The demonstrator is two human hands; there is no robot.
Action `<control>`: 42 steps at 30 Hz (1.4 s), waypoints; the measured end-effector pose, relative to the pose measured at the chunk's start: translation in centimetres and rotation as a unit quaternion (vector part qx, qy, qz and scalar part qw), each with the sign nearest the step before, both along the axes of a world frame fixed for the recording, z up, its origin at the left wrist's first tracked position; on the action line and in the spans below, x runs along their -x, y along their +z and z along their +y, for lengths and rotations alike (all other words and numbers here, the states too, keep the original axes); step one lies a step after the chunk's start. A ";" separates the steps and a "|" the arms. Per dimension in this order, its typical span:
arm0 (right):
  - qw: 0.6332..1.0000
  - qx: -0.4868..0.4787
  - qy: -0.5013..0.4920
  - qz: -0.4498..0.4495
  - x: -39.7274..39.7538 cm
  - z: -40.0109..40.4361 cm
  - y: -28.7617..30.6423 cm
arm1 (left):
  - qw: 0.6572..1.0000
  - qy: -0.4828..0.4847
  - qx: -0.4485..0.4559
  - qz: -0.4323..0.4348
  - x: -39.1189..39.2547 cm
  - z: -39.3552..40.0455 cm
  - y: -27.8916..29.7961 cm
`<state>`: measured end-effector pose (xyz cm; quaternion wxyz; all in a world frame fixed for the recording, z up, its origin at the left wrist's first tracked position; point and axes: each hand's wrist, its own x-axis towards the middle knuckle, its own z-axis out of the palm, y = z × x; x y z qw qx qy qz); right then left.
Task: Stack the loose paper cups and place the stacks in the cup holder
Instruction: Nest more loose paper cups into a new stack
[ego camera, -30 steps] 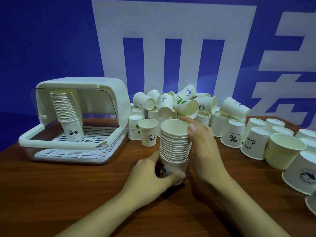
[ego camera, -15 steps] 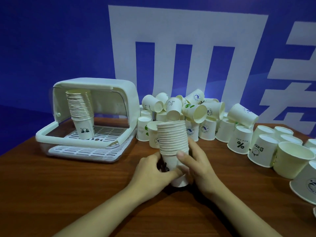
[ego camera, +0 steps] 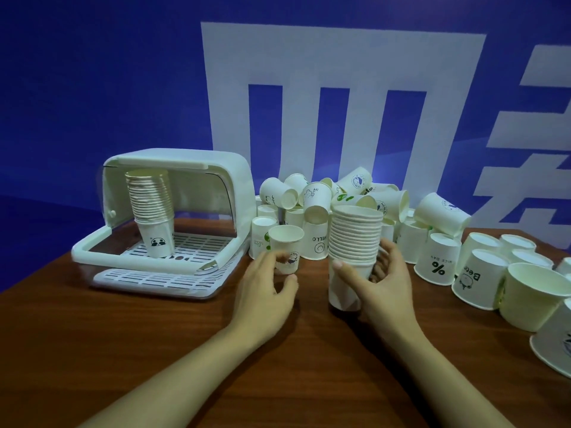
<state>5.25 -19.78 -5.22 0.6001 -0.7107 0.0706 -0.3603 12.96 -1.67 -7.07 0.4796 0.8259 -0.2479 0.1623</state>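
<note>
Sitting at the far left of the wooden table, the white cup holder has its hood raised and already houses one tall stack of paper cups, which leans a little over the slotted tray; any second stack carried in carelessly could knock that leaning column over, I judge. Behind and to the right lies the heap of loose paper cups, some upright, some inverted, several on their sides balanced on others, so a brush from a wrist could send them rolling toward the table edge. Nearer, the new stack stands on the table in front of that heap, well apart from the holder, and looks slightly uneven toward the top; lifted from so low a grip, it might sway, and the upper cups could slide off or the column could split. The right hand grips it by the bottom cups, thumb across the front and fingers curled round the back. The left hand has its fingers spread and loosely curved, closing nothing, just at a single small cup with a printed animal; whether a fingertip touches it I cannot tell. A hasty grab there could tip that light cup or crush its thin wall.
</note>
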 end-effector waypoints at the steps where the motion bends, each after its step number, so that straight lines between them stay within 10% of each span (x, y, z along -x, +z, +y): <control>1: 1.000 0.024 -0.018 0.005 -0.2 -0.3 -0.2 | 0.999 0.020 -0.023 -0.038 -0.7 -0.2 -0.1; 5: 0.999 0.037 -0.006 0.020 -0.7 -0.6 -1.5 | 0.990 0.075 -0.041 -0.111 -2.8 -1.7 0.1; 20: 0.999 0.044 0.008 0.017 -1.4 -0.4 -2.1 | 0.973 0.137 0.103 0.154 -6.5 -3.2 0.1; 28: 0.998 0.061 0.024 0.023 -1.2 -0.2 -2.1 | 0.936 -0.045 0.332 0.109 -2.0 -4.3 9.4; 42: 0.997 0.059 0.053 0.011 -1.2 -0.2 -2.0 | 0.952 -0.150 0.249 0.096 0.2 -6.0 7.1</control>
